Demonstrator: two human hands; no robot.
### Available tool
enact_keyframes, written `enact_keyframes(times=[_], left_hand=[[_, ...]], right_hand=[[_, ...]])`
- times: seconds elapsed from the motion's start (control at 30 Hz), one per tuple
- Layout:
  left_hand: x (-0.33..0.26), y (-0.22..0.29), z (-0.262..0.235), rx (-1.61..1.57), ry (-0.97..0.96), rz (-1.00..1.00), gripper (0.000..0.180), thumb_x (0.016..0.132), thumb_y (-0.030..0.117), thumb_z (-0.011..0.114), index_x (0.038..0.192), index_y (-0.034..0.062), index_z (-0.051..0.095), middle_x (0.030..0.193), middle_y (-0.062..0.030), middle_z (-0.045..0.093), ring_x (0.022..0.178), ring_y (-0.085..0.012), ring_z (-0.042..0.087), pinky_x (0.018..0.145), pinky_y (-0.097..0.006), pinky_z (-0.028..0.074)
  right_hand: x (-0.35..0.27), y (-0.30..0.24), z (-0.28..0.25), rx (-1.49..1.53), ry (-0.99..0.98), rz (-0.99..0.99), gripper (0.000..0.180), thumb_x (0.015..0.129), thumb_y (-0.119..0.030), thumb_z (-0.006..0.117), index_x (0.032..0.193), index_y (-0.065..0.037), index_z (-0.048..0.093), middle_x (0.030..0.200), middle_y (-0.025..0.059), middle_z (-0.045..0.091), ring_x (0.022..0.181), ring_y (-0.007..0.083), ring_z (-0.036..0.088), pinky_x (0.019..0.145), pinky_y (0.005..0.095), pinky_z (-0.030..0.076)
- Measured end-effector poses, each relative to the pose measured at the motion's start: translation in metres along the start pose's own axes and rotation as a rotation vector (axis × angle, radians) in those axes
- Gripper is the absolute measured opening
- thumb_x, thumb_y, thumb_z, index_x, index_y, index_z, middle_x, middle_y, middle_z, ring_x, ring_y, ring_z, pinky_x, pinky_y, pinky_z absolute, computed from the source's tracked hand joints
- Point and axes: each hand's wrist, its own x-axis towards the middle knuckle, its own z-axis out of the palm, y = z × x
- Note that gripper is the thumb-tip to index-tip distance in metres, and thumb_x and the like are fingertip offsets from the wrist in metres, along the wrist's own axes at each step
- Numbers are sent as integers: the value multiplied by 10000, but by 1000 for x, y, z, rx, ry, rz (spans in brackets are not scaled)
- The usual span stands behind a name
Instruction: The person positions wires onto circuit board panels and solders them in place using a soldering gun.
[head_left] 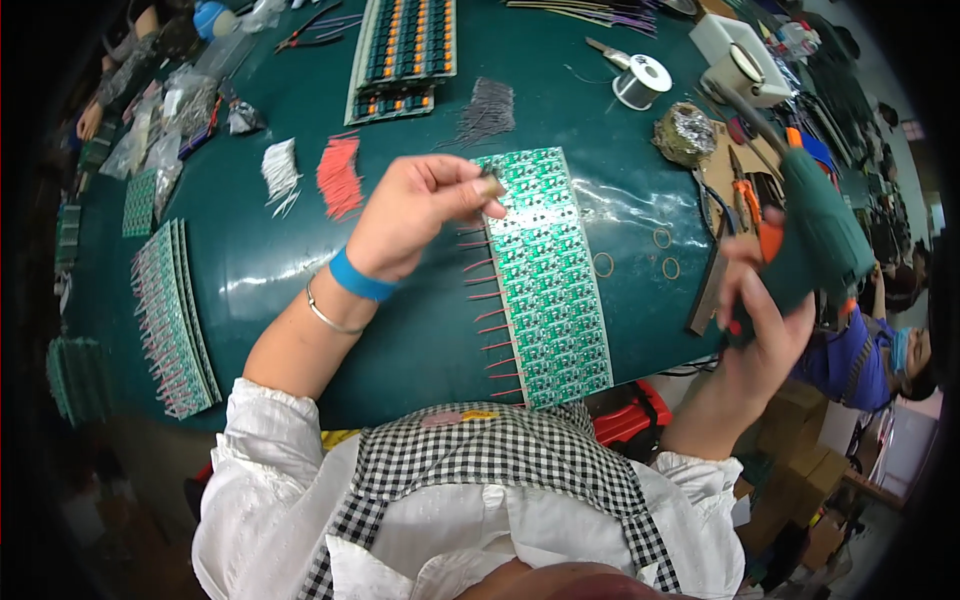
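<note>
My left hand (415, 210), with a blue band and a bangle at the wrist, is closed in a pinch over the upper left corner of a green circuit board panel (550, 290). Something small and dark shows at its fingertips, too small to name. Short red wires (483, 295) stick out along the panel's left edge. On the right, my right hand (765, 320) is wrapped round the handle of a green soldering gun (825, 215); motion blurs the fingers. The gun's long barrel points up and left, towards a white holder (735, 75).
Beyond the panel lie bundles of white wires (281, 172), red wires (340, 175) and black wires (488, 110). Wired panels (175, 320) stand at left. A solder spool (642, 82), a foil-wrapped lump (685, 135) and orange-handled pliers (745, 205) are at right.
</note>
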Motion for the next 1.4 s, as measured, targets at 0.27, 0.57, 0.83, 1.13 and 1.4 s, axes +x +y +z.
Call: enact_keyframes(times=[0.27,0.57,0.83,1.13,1.4], left_hand=[[-11,8,38,-186,-173,-258,187,919,101,647,1021,-56,653,860,-125,707,733,-168,700,632,-237,576],[-1,-17,17,-41,-116,-167,193,913,75,645,1026,-81,633,866,-141,705,707,-190,699,635,-251,577],[39,-35,-28,1242,241,662,92,726,61,760,810,61,721,710,-75,628,603,-250,608,534,-330,476],[54,-48,-41,1236,257,706,121,714,28,741,825,71,719,719,-64,591,632,-247,605,546,-340,484],[54,-52,-45,1154,264,694,142,700,16,731,825,83,719,713,-58,580,655,-255,613,566,-357,505]], right_hand=[[11,50,73,219,-432,155,553,792,-36,647,1295,68,442,1172,278,614,1015,286,645,772,310,530],[4,77,78,289,-443,168,549,834,-10,631,1332,67,413,1131,226,635,1012,261,643,807,332,534],[-6,98,40,294,-344,307,608,834,-189,644,1299,132,421,842,176,637,520,164,560,485,270,470],[-5,91,44,192,-291,396,658,822,-225,657,1280,160,385,624,112,525,433,163,511,421,267,456],[-4,99,51,309,-373,487,522,816,-61,642,1244,152,434,914,204,617,511,160,563,450,267,468]])
